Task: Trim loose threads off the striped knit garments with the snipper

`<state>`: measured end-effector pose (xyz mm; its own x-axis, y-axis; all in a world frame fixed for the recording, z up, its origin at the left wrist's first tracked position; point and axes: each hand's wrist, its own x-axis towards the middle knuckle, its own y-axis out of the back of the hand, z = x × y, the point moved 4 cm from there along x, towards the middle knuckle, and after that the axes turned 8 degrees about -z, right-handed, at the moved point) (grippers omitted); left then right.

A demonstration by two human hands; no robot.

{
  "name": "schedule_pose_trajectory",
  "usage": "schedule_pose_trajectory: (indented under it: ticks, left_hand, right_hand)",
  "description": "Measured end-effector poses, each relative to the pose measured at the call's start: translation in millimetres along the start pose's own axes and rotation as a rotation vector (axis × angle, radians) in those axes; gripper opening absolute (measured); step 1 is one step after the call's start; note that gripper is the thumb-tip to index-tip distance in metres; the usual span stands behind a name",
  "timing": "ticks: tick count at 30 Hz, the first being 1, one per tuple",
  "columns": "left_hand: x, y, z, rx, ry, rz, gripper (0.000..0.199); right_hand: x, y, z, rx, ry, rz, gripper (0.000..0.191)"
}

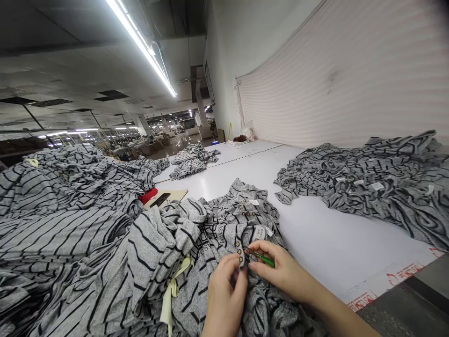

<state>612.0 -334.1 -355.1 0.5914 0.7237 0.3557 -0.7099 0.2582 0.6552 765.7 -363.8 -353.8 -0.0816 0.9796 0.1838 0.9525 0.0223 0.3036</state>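
My left hand (229, 283) pinches the edge of a grey shirt with black stripes (213, 234), at a placket (239, 250) that carries several brass-coloured snap buttons. Held in my right hand (277, 267) is a pair of small thread snips (263, 258) with green handles, its dark tip beside the snaps. A white size label (260, 232) reading 2XL shows just above my hands. More snaps and another label lie higher up on the bunched fabric. A pale yellow cloth strip (174, 285) hangs to the left of my left hand.
Big heaps of striped garments (70, 187) fill the left side. Another pile (368, 182) lies on the right, and a smaller one (194, 160) at the back of the white table (326, 238). A dark phone (160, 200) rests on cardboard near a red item (148, 195).
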Motion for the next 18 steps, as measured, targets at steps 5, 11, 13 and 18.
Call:
schedule_pose_trajectory:
  ticks: [5,11,13,18]
  left_hand:
    - [-5,-0.9,-5,0.117,0.056,-0.043,0.011]
    - [-11,-12.6,-1,0.345,0.061,0.019,0.004]
    - [-12,-14.6,2,0.401,0.099,0.019,0.005]
    - [-9,-17.4,5,0.451,0.127,0.036,0.016]
  right_hand:
    - [-3,-9,0,-0.052,-0.006,0.035,0.015]
    - [-5,-10,-2,-0.035,-0.029,0.066,0.008]
    - [-2,-11,-1,0.089,-0.015,0.063,0.010]
    - [1,-11,2,0.311,-0.017,0.124,0.016]
